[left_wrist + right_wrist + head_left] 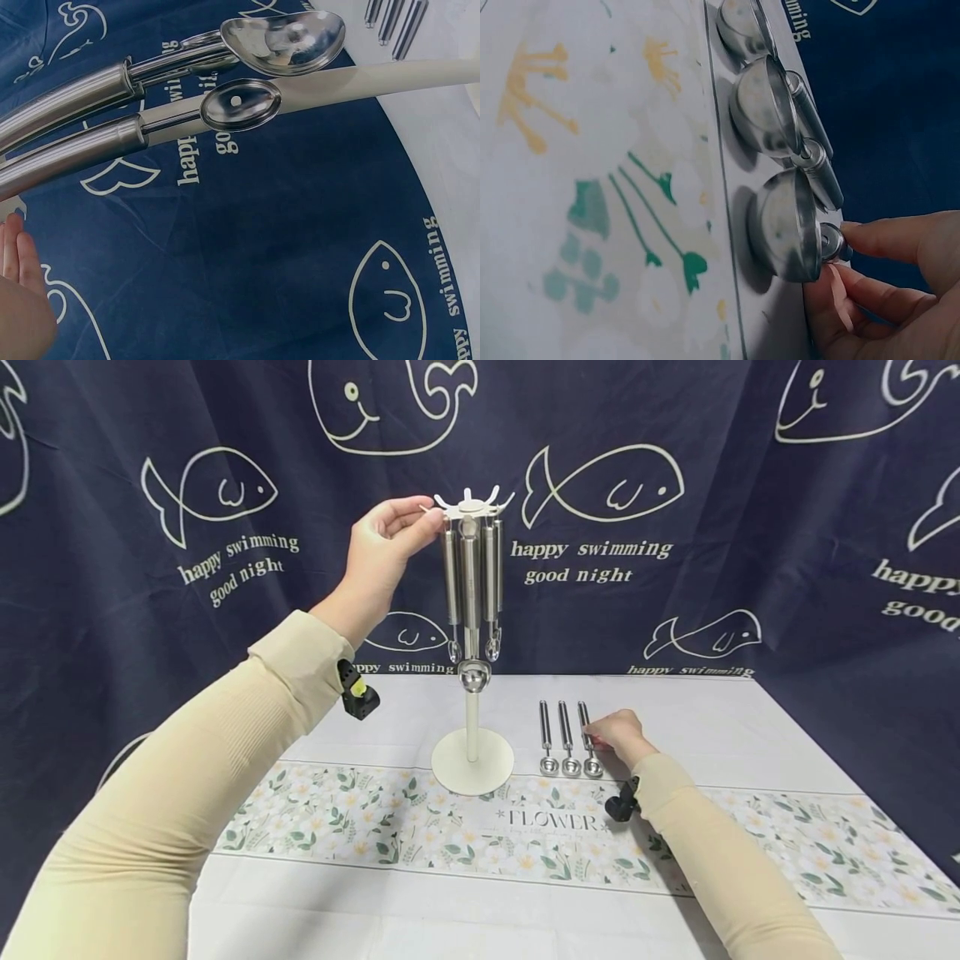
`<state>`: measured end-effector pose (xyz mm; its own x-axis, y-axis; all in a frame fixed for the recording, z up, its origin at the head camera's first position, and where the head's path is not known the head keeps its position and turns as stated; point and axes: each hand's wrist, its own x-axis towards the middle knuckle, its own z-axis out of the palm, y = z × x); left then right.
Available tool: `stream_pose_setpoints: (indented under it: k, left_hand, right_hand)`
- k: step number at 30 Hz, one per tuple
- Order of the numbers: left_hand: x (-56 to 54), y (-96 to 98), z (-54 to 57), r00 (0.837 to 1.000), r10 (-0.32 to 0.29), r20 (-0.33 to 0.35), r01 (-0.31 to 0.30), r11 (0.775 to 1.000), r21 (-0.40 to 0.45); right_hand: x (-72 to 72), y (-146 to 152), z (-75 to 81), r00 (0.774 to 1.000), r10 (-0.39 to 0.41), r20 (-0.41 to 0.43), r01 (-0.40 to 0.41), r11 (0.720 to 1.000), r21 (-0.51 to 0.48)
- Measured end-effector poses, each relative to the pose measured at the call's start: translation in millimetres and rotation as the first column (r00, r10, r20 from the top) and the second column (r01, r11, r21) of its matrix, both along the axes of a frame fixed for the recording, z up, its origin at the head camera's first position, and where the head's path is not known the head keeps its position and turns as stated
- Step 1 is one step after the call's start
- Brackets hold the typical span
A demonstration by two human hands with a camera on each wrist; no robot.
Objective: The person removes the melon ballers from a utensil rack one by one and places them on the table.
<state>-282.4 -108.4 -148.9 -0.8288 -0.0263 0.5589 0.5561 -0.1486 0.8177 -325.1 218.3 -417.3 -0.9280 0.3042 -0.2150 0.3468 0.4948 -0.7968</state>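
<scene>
A cream rack [471, 727] with upturned hooks around its top stands on a round base in the head view. Steel utensils hang from it, among them a scoop with a broad bowl [285, 41] and a smaller oval spoon with a hole [240, 105]. My left hand [386, 547] pinches the edge of the rack's top between thumb and fingers. On the table to the right, three round-bowled steel scoops lie side by side. My right hand [618, 732] pinches the handle of the rightmost scoop [784, 225], its bowl close over the tabletop.
A floral runner [337, 814] printed "FLOWER" crosses the white table [375, 902]; the rack's base overlaps its far edge. Behind hangs a dark blue curtain [600, 627] with white fish drawings. The other two scoops, a middle scoop [765, 105] and a left scoop [546, 735], lie beside the gripped one.
</scene>
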Motion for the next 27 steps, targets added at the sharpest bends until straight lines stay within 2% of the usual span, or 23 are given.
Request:
stream_pose_setpoints:
  k: [3, 8, 12, 18, 27]
  left_hand:
    - [-0.2, 0.7, -0.1, 1.000, -0.003, -0.002, 0.003, 1.000, 0.005]
    - [-0.5, 1.2, -0.7, 1.000, 0.003, -0.009, -0.003, 1.000, 0.001]
    - [0.4, 1.9, 0.0, 1.000, 0.004, -0.003, -0.004, 1.000, 0.013]
    - [-0.6, 1.2, -0.8, 1.000, 0.010, -0.018, -0.009, 1.000, 0.011]
    - [-1.3, 2.0, -1.2, 1.000, 0.009, -0.028, -0.009, 1.000, 0.010]
  right_hand:
    - [0.2, 1.7, 1.4, 1.000, 0.012, 0.002, -0.012, 1.000, 0.003]
    - [-0.2, 5.8, 4.7, 1.000, 0.017, 0.011, -0.016, 0.997, -0.077]
    - [0.6, 8.4, 7.6, 1.000, 0.018, -0.025, -0.021, 0.993, -0.118]
    - [2.6, 7.7, 15.0, 0.998, 0.030, -0.061, -0.037, 0.992, -0.117]
    - [3.6, 3.3, 22.1, 0.990, 0.036, -0.140, -0.069, 0.969, -0.239]
